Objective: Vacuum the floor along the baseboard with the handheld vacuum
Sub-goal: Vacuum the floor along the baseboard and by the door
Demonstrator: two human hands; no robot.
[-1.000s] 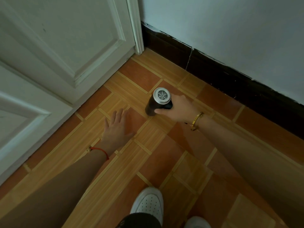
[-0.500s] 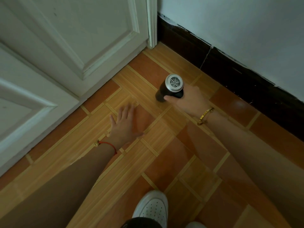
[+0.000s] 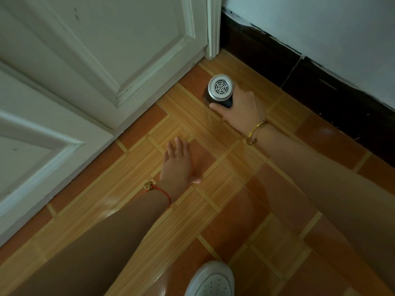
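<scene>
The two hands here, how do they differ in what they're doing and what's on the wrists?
The right hand is wrapped around the handheld vacuum, which points down at the floor near the dark baseboard; the left hand holds nothing and lies flat, palm down, on the tiles. The right wrist wears a gold bangle; the left wrist wears a red string bracelet. Both are bare and reach forward from bare forearms.
</scene>
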